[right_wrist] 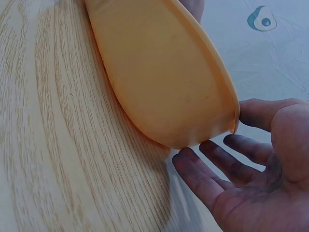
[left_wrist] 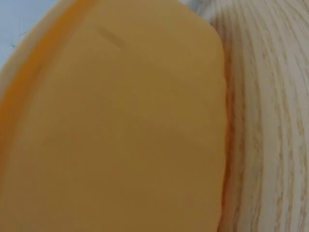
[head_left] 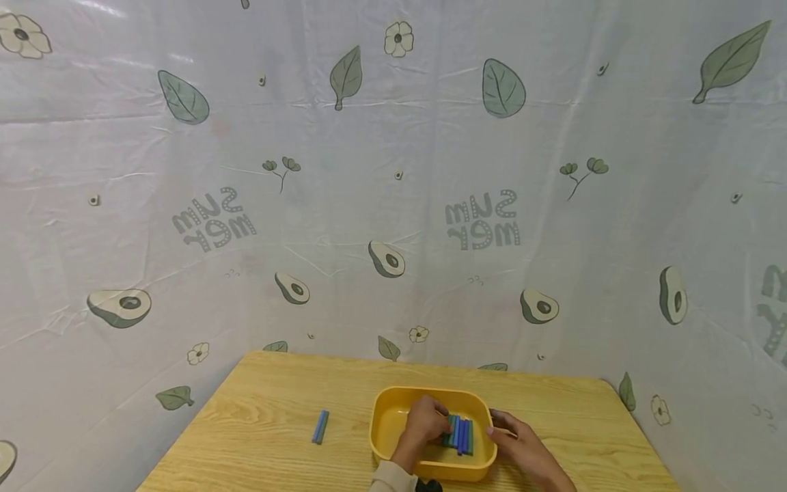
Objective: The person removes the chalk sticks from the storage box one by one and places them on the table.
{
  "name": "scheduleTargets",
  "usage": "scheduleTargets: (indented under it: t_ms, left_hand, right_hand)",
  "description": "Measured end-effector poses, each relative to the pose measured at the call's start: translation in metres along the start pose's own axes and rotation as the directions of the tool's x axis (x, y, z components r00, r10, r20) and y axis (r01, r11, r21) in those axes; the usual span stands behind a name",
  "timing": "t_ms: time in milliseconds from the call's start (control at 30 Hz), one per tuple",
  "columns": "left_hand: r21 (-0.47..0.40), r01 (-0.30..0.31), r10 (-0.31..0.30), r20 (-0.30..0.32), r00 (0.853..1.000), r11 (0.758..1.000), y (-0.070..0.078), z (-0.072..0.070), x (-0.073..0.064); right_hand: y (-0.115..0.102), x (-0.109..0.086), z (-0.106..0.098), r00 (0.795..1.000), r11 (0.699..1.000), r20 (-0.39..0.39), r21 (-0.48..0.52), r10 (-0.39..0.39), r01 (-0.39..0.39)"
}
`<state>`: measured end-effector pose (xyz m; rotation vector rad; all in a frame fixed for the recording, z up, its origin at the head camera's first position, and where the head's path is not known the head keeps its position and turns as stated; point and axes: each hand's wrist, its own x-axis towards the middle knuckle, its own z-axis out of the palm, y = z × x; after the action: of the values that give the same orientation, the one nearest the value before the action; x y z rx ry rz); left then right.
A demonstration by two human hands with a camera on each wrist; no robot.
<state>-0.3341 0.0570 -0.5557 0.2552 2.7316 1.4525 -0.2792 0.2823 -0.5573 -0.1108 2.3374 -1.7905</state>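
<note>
A yellow plastic tub [head_left: 393, 393] stands on the table, with several blue and green sticks [head_left: 464, 437] side by side in its right half. My left hand [head_left: 426, 418] reaches into the tub, fingers bent down at the left end of the row; its fingertips are partly hidden, so a grip on a stick cannot be made out. At the tub's right end my right hand [head_left: 519, 444] holds the wall, its thumb at the rim and its fingers against the outside. The right wrist view shows this hand [right_wrist: 251, 164] on the tub [right_wrist: 159, 72]. Only the tub's outer wall [left_wrist: 120, 121] and the table appear in the left wrist view.
To the left of the tub, a blue stick and a green stick [head_left: 320, 427] lie together on the wooden table [head_left: 264, 396]. A pale printed sheet [head_left: 344, 205] hangs behind the table and along its sides.
</note>
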Motion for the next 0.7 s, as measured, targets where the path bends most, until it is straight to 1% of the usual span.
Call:
scheduleTargets:
  t_ms: [233,367,433,533,600,700]
  left_hand:
    - [0.063,0.037,-0.034,-0.050,0.998,0.997,0.0032,0.0024,-0.0019]
    - [0.080,0.074,-0.069,-0.056,0.996,0.994,0.0052,0.0033,-0.0029]
    - [0.098,0.069,-0.064,-0.059,0.996,0.993,0.0049,0.0036,-0.0032]
    - [0.098,0.056,-0.050,-0.063,0.997,0.994,0.0055,0.0026,-0.0032]
    - [0.100,0.032,-0.025,-0.068,0.997,0.994,0.0050,0.0020,-0.0025]
    - [0.096,0.030,-0.024,-0.066,0.998,0.995,0.0038,0.0019,-0.0003]
  right_hand:
    - [0.0003,-0.0009,0.0005,1.000,1.000,-0.002,0.007,0.004,-0.004]
    - [0.0004,-0.0003,0.0000,1.000,1.000,0.012,0.023,0.004,-0.004]
    - [0.0003,0.0002,-0.0005,1.000,1.000,0.016,0.023,0.005,-0.005]
    - [-0.0001,0.0007,-0.0017,1.000,1.000,0.021,0.021,0.008,-0.008]
    - [-0.0005,0.0009,-0.0027,1.000,1.000,0.030,0.026,0.010,-0.011]
    - [-0.0016,0.0012,-0.0037,0.999,1.000,0.037,0.024,0.007,-0.008]
